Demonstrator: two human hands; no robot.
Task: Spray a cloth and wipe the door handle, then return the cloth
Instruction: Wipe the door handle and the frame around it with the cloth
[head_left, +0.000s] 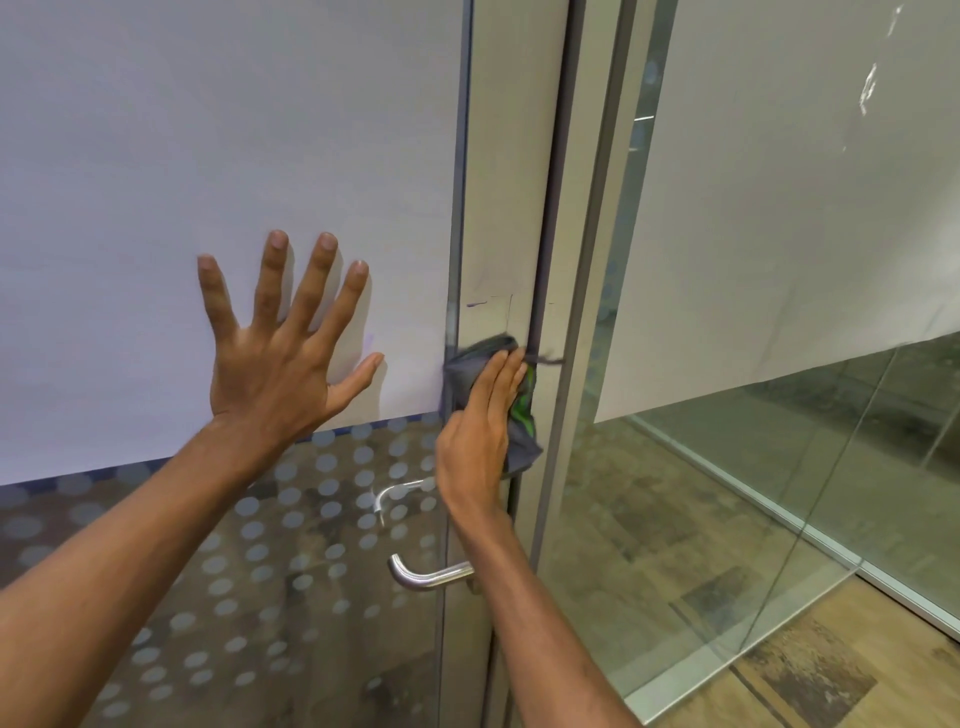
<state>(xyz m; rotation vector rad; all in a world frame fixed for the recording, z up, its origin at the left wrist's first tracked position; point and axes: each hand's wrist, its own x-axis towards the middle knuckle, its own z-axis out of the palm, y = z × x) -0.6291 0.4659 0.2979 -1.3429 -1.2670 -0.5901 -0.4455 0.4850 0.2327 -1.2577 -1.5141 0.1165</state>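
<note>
Left hand (275, 358) is lying flat on the frosted door panel (156, 156), fingers fully spread, holding nothing. Right hand (480, 431) is pressing a grey cloth (522, 431) with green marks against the door's metal stile (511, 182), fingers straight and together, palm flat on the cloth rather than gripping it. Cloth is hanging bunched, long axis near vertical, above the handle. Door handle (428, 574) is sitting below the right wrist, lever running horizontal, free end pointing left and curving back toward the glass; cloth is not touching it.
</note>
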